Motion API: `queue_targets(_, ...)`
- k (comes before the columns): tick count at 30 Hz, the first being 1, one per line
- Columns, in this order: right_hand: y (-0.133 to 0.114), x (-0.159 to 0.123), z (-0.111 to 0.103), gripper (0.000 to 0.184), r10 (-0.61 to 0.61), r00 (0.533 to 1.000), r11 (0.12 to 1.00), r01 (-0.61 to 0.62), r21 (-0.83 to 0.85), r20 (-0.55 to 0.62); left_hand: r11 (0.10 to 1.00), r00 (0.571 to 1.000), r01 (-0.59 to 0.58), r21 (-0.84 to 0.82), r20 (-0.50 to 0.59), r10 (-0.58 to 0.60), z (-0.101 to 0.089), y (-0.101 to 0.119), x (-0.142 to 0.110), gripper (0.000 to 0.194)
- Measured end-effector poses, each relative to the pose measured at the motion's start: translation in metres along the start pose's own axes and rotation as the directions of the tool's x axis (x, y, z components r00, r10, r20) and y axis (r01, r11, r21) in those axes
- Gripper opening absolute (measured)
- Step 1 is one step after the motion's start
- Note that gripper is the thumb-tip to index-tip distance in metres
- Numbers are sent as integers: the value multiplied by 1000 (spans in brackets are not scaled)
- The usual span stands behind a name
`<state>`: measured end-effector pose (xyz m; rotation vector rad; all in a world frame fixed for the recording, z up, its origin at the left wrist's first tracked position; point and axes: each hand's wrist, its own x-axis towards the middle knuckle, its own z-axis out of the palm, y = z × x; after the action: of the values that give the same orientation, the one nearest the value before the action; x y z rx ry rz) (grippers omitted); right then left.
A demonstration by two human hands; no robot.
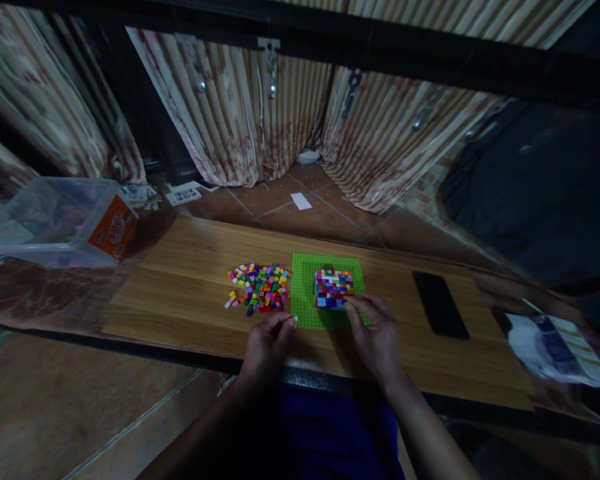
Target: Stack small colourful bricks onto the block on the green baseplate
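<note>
Baseplate: bright green. Block structure: multicoloured; blue lower edge. Loose bricks: mixed red, yellow, green, purple, orange, white. Board: brown, wood-grain pattern. Curtains: cream, vertically striped, reddish patches.

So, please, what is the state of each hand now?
Left hand: fingers pinched on a small white brick.
Right hand: fingertips at the brick block; grip cannot be told.

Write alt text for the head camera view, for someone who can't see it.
Two bare hands work at a green baseplate holding a multicolored brick build; the left hand grips a small white piece, the right hand touches the build. Loose bricks lie left, a black phone-like slab right.
</note>
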<state>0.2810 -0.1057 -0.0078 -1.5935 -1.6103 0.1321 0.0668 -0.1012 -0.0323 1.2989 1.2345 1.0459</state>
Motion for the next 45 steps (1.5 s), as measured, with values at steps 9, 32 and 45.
queue_targets(9,7,5,7,17,80,997,996,-80,35,2,998,999,-41,48,26,40,-1,-1,-2,21)
queue_targets(32,16,5,36,18,558,827,633,-478,609,69,997,1000,-16,74,25,14,1,6,-5,20)
queue_targets(45,12,-1,31,20,511,859,743,-429,514,-21,988,998,-53,146,-5,55,1,7,-5,18)
